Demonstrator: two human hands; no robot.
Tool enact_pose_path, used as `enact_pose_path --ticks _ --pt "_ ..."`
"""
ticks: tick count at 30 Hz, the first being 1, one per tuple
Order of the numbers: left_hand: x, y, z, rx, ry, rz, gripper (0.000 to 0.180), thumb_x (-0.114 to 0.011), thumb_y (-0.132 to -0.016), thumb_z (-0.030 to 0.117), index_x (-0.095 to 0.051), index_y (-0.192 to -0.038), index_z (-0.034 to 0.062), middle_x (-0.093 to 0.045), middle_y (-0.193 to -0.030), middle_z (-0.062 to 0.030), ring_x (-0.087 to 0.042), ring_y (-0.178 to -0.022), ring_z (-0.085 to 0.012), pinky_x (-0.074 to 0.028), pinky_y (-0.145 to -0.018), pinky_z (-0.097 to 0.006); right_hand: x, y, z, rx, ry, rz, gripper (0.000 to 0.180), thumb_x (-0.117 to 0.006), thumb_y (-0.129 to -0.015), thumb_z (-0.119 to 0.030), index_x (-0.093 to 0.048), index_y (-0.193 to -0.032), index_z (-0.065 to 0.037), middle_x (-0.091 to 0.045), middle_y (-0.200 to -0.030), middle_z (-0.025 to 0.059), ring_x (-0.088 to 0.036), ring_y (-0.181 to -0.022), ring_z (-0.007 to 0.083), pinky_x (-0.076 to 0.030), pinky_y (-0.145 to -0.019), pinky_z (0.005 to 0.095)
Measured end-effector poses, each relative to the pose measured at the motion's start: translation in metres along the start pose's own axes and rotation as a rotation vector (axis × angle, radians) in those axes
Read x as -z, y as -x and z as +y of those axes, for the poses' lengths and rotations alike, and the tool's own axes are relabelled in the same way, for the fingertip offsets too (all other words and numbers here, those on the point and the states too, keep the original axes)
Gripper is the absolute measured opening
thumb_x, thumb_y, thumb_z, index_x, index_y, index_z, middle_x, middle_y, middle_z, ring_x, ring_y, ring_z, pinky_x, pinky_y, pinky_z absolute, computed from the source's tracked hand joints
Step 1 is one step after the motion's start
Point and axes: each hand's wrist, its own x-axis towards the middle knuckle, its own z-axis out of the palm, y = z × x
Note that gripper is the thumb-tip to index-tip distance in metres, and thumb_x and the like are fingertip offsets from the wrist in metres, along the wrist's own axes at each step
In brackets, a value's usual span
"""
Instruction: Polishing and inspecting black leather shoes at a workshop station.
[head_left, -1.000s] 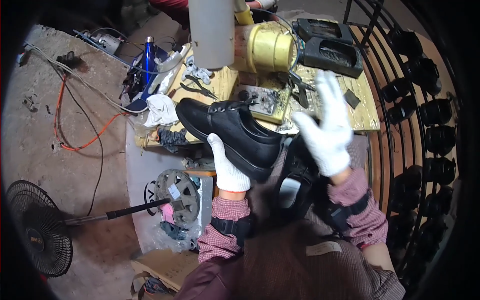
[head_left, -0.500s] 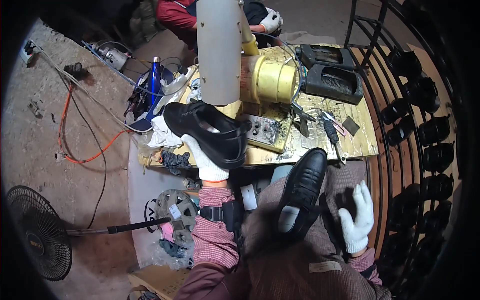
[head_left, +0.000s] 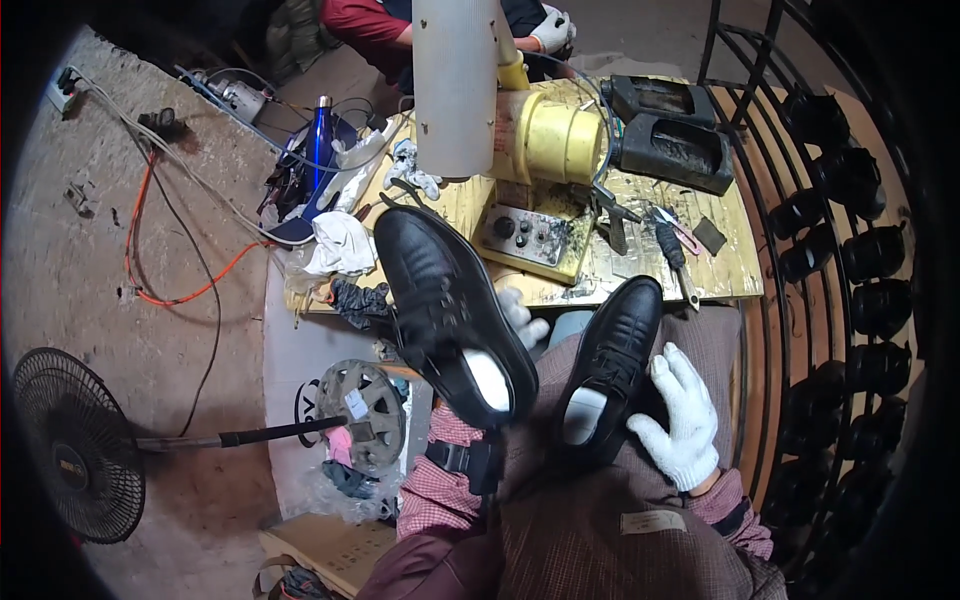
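Held black shoe [head_left: 448,305] turned, apparently laced.

2 near shoes [head_left: 445,300] | 2 own hands [head_left: 684,420] | 1 fan [head_left: 78,450] | 1 blue bottle [head_left: 319,142] | 1 spoked wheel [head_left: 384,408]

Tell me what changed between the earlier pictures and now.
The left white-gloved hand, still holding the black leather shoe, has turned its laces toward the camera. The open right white-gloved hand has come down beside the second black leather shoe, which stayed on the lap.
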Motion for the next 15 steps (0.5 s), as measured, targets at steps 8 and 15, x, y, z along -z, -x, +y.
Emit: enact_pose_path --ticks 8,15 --pt "0.033 0.027 -0.041 0.132 0.357 -0.101 0.064 -0.061 -0.103 0.043 -0.046 -0.142 -0.0054 -0.057 -0.125 -0.0167 -0.061 -0.108 -0.0299 -0.046 -0.104 -0.050 0.004 0.009 0.007 0.021 0.036 -0.036 0.073 -0.081 -0.085 -0.042 -0.059 -0.143 -0.003 -0.059 -0.143 0.0278 -0.058 -0.131 0.0473 -0.047 -0.110 0.0503" --pt "0.042 0.034 -0.015 0.416 0.116 0.228 0.084 -0.068 -0.098 0.046 -0.033 -0.154 -0.0063 -0.053 -0.142 -0.0246 -0.055 -0.132 -0.0389 -0.047 -0.116 -0.051 0.009 0.004 0.005 0.091 -0.067 -0.060 0.073 -0.082 -0.086 -0.042 -0.059 -0.142 -0.001 -0.060 -0.141 0.0298 -0.060 -0.128 0.0478 -0.049 -0.108 0.0504"
